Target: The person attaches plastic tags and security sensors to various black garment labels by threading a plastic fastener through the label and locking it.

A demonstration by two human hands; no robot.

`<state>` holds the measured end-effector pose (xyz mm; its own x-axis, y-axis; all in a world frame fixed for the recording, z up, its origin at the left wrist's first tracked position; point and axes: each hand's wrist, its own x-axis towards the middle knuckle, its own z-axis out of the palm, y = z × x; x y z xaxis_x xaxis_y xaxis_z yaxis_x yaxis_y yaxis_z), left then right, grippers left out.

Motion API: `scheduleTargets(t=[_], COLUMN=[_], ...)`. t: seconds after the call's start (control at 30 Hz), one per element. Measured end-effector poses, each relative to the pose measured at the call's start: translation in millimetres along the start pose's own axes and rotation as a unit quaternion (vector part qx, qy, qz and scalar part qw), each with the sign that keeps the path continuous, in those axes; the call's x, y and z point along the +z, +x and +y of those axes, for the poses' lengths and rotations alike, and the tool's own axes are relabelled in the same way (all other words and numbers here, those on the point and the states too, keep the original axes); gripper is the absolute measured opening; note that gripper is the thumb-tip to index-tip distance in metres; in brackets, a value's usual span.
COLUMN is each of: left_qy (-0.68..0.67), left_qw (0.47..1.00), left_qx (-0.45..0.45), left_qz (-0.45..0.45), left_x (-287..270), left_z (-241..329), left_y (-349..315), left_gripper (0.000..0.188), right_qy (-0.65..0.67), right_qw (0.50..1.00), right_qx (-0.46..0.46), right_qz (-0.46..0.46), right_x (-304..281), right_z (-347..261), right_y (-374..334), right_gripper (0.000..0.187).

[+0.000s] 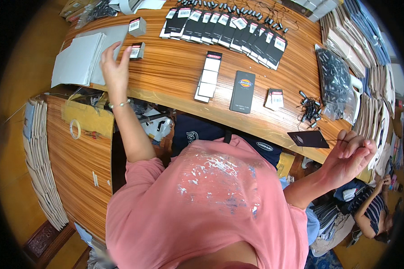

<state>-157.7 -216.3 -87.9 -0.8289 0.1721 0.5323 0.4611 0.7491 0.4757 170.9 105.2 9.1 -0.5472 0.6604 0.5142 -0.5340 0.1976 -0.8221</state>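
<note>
My left hand (115, 67) is raised at the table's left side, its fingers apart and holding nothing. Its thumb is beside a small stack of stickers or cards (137, 50); whether they touch, I cannot tell. A second small stack (137, 27) stands just beyond. At the front right, my right hand (352, 154) pinches the thin cord of a black hang tag (307, 139), which hangs over the table's edge. Between my hands lie a dark tag stack (243, 92), strips of white labels (208, 76) and a small labelled stack (274, 99).
A fanned row of black tags with cords (229, 33) lies along the back. Loose black cords (309, 110) sit near a plastic bag of black fasteners (334, 76). Folded trousers (341, 40) are piled at right. White papers (78, 58) lie left. Another person (372, 208) sits at lower right.
</note>
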Motion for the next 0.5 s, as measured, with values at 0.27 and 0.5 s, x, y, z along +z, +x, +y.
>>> scheduleTargets(t=[0.27, 0.5], left_qy=[-0.190, -0.192], left_qw=[0.969, 0.969], left_qx=[0.095, 0.134], left_qz=[-0.126, -0.077], left_x=[4.0, 12.7], left_z=[99.6, 129.5], left_y=[-33.5, -15.1], left_gripper=[0.032, 0.022], right_qy=[-0.037, -0.072], right_qw=[0.998, 0.996], right_qx=[0.004, 0.010], right_qz=[0.041, 0.056], right_x=[-18.0, -28.3], right_z=[0.4, 1.3], right_y=[-2.9, -7.9], right_gripper=[0.016, 0.013])
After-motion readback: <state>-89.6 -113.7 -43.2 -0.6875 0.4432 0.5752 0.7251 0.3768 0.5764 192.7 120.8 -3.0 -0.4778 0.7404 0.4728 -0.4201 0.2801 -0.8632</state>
